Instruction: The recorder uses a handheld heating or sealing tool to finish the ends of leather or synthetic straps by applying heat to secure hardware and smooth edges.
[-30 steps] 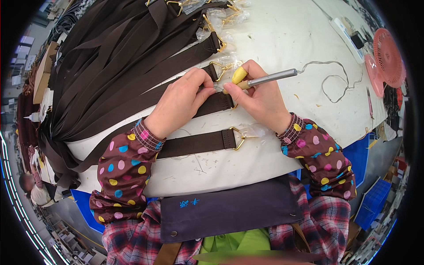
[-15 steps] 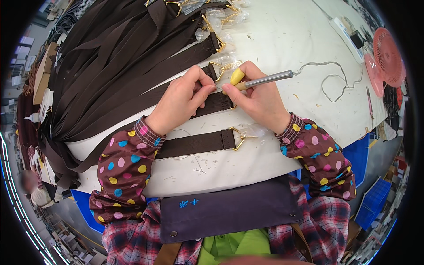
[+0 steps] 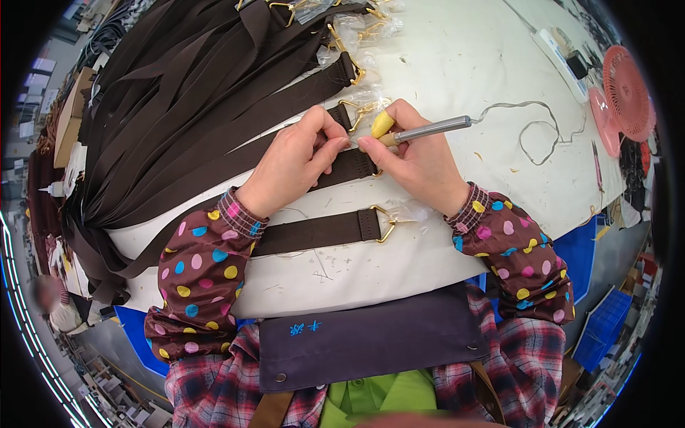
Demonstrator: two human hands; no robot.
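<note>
My left hand is closed in a pinch above a dark brown webbing strap; whatever lies between its fingertips is too small to make out. Close beside it, my right hand grips a corded pen-like tool with a grey metal barrel and a tan front part. A yellow finger cover sits on one right fingertip. The tool's tip is hidden near the left fingertips. Nearer to me lies another brown strap, ending in a gold metal buckle with clear plastic film around it.
A large bundle of brown straps spreads over the table's left, with gold hardware in plastic at their ends. The tool's thin cord loops to the right. Beyond it are a power strip, a pink fan and tweezers.
Both hands stay almost in place over the strap. The rear end of the tool has shifted very slightly left.
</note>
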